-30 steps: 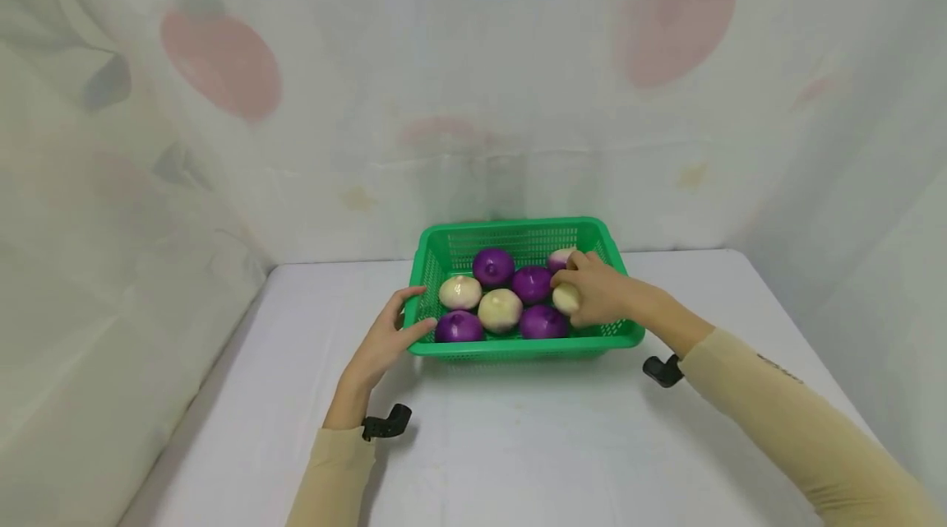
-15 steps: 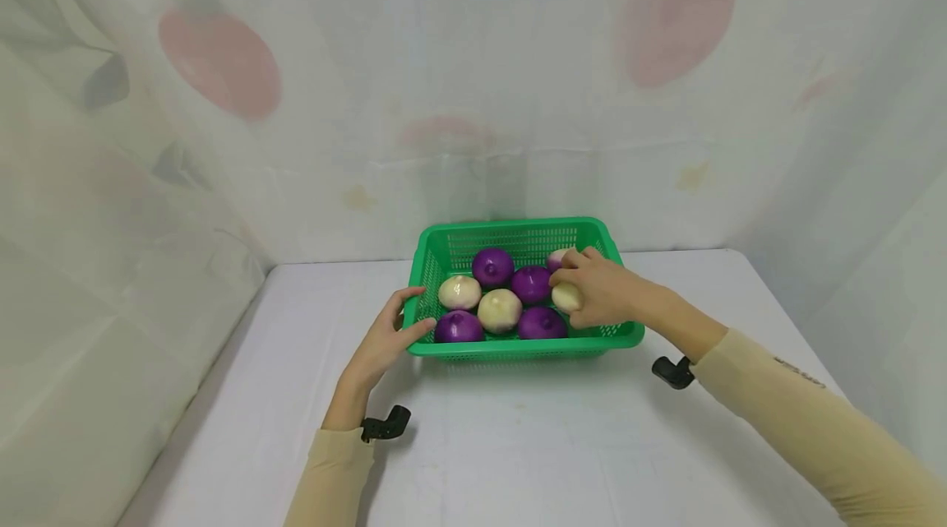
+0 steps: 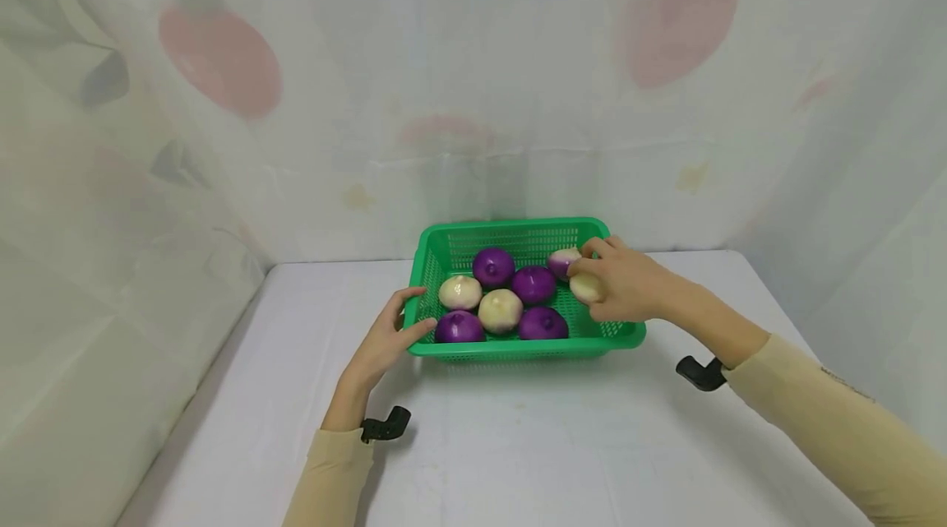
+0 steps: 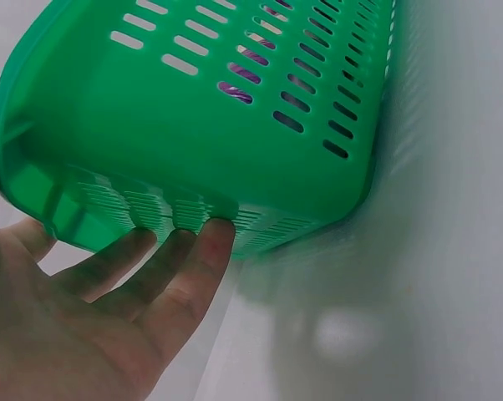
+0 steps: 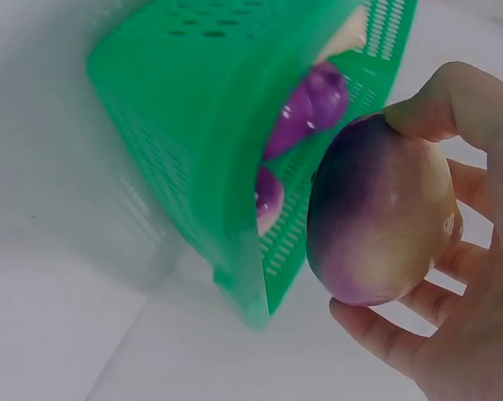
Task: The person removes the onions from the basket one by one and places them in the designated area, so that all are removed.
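Observation:
A green plastic basket (image 3: 510, 351) stands on the table with several purple and cream turnips inside, some showing purple sides such as the front turnip (image 3: 542, 323), others pale ones such as the middle turnip (image 3: 500, 312). My left hand (image 3: 379, 350) holds the basket's left end; its thumb lies at the front rim and its fingertips touch the outer wall (image 4: 185, 150) in the left wrist view. At the right end, my right hand (image 3: 632, 284) grips a turnip (image 5: 381, 213) between thumb and fingers, raised near the rim. Its purple-and-cream skin shows in the right wrist view.
A white cloth covers the table (image 3: 518, 445). Behind it hangs a pale curtain (image 3: 473, 58) with faded red fruit prints, and similar cloth encloses both sides. Each wrist carries a black camera mount, such as the left mount (image 3: 387, 424).
My right hand has moved right and slightly up with the gripped turnip, away from the other turnips, uncovering more of the back right one. My left hand and the basket have stayed put.

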A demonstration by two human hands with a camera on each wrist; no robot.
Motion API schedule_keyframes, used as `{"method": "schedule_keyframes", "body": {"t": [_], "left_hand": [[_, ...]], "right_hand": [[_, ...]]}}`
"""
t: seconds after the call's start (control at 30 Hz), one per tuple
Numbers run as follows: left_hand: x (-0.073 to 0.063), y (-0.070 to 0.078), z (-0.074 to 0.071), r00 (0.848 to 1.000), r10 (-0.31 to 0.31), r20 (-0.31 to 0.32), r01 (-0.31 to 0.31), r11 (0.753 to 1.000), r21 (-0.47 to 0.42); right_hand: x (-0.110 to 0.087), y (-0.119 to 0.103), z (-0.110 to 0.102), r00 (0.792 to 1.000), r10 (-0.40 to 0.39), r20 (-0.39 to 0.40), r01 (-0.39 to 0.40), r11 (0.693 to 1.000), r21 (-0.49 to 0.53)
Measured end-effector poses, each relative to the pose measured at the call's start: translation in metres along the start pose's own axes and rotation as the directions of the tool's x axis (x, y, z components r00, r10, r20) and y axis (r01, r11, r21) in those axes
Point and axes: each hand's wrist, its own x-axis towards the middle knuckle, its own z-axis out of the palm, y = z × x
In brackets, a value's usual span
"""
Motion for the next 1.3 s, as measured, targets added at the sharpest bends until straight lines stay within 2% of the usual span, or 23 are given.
{"method": "schedule_keyframes", "body": {"t": [0.33,0.5,0.67,0.97,1.13,1.3], "left_hand": [[-0.001,0.002,0.001,1.000,0.004,-0.001,-0.004,1.000,0.008],[-0.002,0.003,0.000,1.000,-0.002,-0.013,0.002,1.000,0.014],[-0.001,0.001,0.001,1.000,-0.002,-0.002,0.002,1.000,0.009],[0.000,0.001,0.002,1.000,-0.026,-0.002,0.026,1.000,-0.010],[0.000,0.001,0.002,1.000,-0.019,-0.004,0.019,1.000,-0.007],[0.000,-0.001,0.003,1.000,-0.009,-0.016,0.008,1.000,-0.003]], "right_hand": [[-0.010,0.020,-0.018,0.992,0.092,-0.085,-0.094,0.996,-0.013],[-0.011,0.036,-0.024,0.979,0.163,-0.123,-0.164,0.986,-0.003],[-0.011,0.054,-0.021,0.964,0.228,-0.135,-0.231,0.973,-0.005],[-0.014,0.081,0.000,0.946,0.295,-0.134,-0.295,0.955,0.024],[-0.017,0.098,0.022,0.933,0.336,-0.129,-0.331,0.942,0.060],[-0.017,0.109,0.044,0.932,0.347,-0.105,-0.342,0.938,0.058]]}}
